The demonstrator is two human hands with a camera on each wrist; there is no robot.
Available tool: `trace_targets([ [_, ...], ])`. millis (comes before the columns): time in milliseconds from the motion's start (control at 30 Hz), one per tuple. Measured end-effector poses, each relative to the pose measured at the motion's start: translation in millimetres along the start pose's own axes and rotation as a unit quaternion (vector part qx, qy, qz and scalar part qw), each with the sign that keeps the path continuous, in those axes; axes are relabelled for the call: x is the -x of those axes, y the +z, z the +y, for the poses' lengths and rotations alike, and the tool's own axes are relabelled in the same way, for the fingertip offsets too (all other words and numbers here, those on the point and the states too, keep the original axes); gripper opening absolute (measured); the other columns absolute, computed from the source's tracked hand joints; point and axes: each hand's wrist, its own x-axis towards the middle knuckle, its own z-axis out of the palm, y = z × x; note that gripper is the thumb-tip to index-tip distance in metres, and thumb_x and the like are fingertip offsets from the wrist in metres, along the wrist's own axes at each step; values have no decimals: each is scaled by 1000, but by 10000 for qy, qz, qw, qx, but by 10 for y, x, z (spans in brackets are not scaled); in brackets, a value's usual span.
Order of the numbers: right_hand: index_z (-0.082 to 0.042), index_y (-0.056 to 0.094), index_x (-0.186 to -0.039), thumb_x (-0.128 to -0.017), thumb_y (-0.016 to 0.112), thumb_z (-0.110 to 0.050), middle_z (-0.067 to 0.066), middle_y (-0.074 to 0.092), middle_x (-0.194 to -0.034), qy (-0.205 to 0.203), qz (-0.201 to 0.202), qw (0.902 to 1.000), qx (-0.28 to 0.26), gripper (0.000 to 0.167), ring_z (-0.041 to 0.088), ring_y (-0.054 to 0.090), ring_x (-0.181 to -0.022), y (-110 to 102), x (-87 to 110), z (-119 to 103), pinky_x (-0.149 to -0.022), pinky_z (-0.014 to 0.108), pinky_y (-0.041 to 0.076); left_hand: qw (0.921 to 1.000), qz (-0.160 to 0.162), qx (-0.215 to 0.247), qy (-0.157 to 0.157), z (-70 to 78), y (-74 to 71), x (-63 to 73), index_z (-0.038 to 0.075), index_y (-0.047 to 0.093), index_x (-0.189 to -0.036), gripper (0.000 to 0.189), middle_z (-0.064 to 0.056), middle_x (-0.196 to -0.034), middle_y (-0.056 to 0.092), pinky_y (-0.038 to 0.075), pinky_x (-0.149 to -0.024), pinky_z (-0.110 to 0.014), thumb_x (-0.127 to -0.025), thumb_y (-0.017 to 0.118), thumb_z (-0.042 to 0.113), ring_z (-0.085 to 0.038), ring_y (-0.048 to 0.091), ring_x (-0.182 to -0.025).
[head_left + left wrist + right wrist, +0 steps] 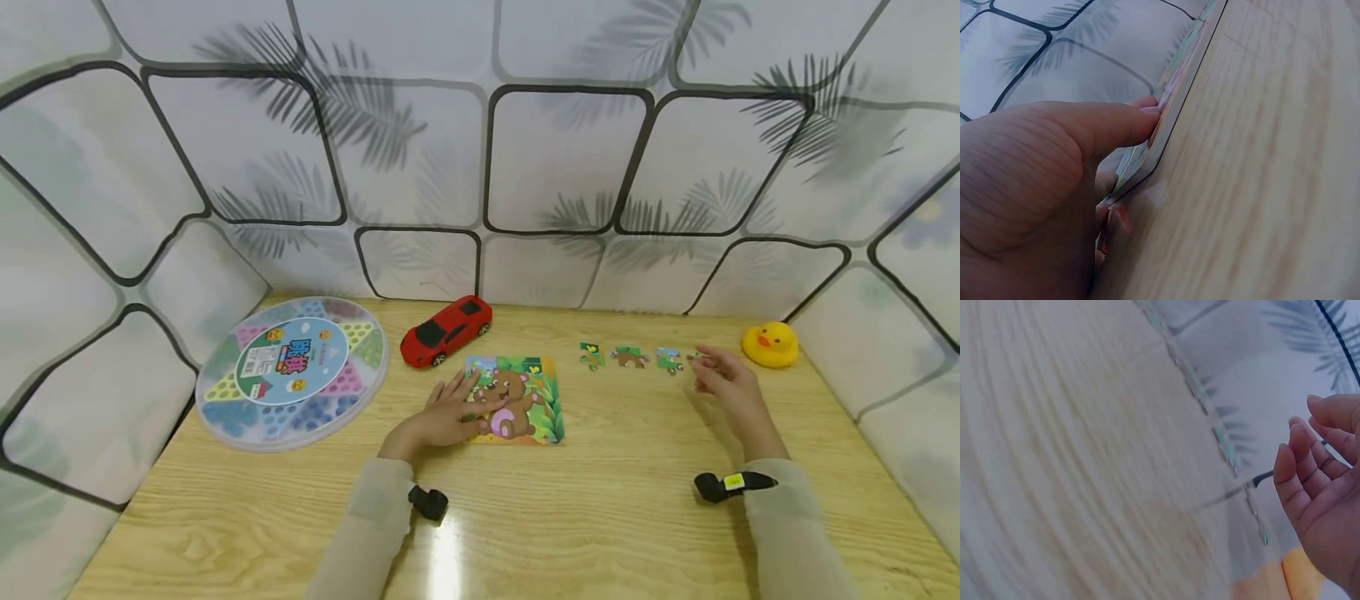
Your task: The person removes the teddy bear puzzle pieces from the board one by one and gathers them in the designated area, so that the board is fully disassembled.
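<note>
A bear jigsaw puzzle (553, 408) lies flat on the table, its picture facing up. My left hand (448, 414) rests on its left side with the fingers spread; in the left wrist view the thumb (1116, 128) touches the puzzle's surface. To the right, loose puzzle pieces (628, 357) lie in a row. My right hand (731, 387) hovers by the rightmost piece (696, 357), partly covering it in the head view. In the right wrist view that hand's fingers (1300, 447) are loosely bent with nothing visible between them, and the pieces lie apart from it.
A red toy car (447, 330) stands behind the puzzle. At the left lies a round Chinese checkers set (360, 329). A yellow rubber duck (771, 345) sits at the far right, beyond my right hand. Patterned fabric walls (420, 183) enclose the wooden table (585, 517).
</note>
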Motion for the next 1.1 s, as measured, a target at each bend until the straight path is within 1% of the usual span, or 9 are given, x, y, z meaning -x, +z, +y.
trace_targets([
  [133, -26, 62, -112, -94, 57, -6, -9, 59, -94, -218, -190, 9995, 140, 27, 3, 57, -72, 103, 10, -50, -66, 14, 50, 10000, 19, 8, 18, 15, -7, 8, 26, 43, -144, 46, -17, -158, -1, -6, -110, -58, -99, 46, 35, -38, -10, -142],
  [233, -25, 60, -115, -95, 57, -8, -8, 58, -96, -297, -317, 9984, 370, 27, 3, 56, -72, 179, 11, -89, -67, 14, 50, 10000, 35, 52, 20, 19, -9, 11, 26, 43, -143, 46, -18, -157, -1, -6, -110, -59, -99, 46, 34, -39, -10, -142],
  [333, -23, 59, -119, -95, 56, -10, -8, 58, -97, -365, -447, 9962, 654, 27, 4, 56, -72, 271, 13, -132, -68, 15, 50, 10000, 19, 48, -27, 16, -5, 9, 27, 43, -143, 45, -16, -158, -2, -7, -110, -58, -99, 46, 35, -37, -12, -142],
  [467, -15, 56, -126, -96, 56, -13, -7, 56, -99, -443, -708, 9916, 992, 30, 7, 57, -74, 418, 17, -186, -70, 16, 50, 10000, 8, 25, -54, 5, 7, 4, 29, 42, -143, 45, -15, -158, -3, -8, -110, -57, -99, 46, 35, -35, -13, -142],
  [567, -9, 53, -129, -96, 56, -16, -4, 56, -101, -445, -979, 9882, 1092, 34, 10, 59, -78, 552, 17, -221, -72, 17, 51, 10000, 5, 46, -41, 0, 11, -2, 30, 42, -143, 45, -15, -158, -3, -8, -110, -57, -99, 46, 36, -35, -13, -142],
  [700, -2, 49, -132, -96, 56, -19, 9, 56, -108, -371, -1378, 9844, 1026, 41, 18, 59, -84, 772, 13, -249, -73, 22, 51, 10000, 3, 63, -22, -4, 6, -7, 29, 42, -144, 46, -14, -158, -3, -8, -110, -57, -98, 46, 37, -36, -13, -142],
  [800, 4, 45, -133, -96, 57, -18, 18, 54, -110, -342, -1665, 9810, 932, 45, 22, 58, -85, 960, 9, -243, -74, 28, 52, 10000, -3, 82, -8, -6, 1, -4, 29, 42, -144, 47, -15, -158, -3, -8, -110, -58, -97, 46, 38, -37, -13, -142],
  [967, 10, 44, -132, -95, 57, -13, 15, 55, -105, -310, -2100, 9746, 714, 46, 14, 57, -76, 1298, 6, -218, -71, 33, 52, 9999, -10, 125, -22, 2, -9, 6, 28, 42, -143, 47, -16, -158, -3, -8, -110, -57, -97, 47, 37, -37, -13, -142],
  [1100, 10, 44, -131, -94, 58, -10, 14, 55, -103, -119, -2338, 9703, 614, 45, 13, 56, -75, 1534, 29, -189, -68, 32, 52, 9998, -38, 168, -55, 12, -16, 4, 28, 43, -143, 47, -15, -158, -3, -9, -110, -56, -98, 47, 36, -36, -13, -142],
])
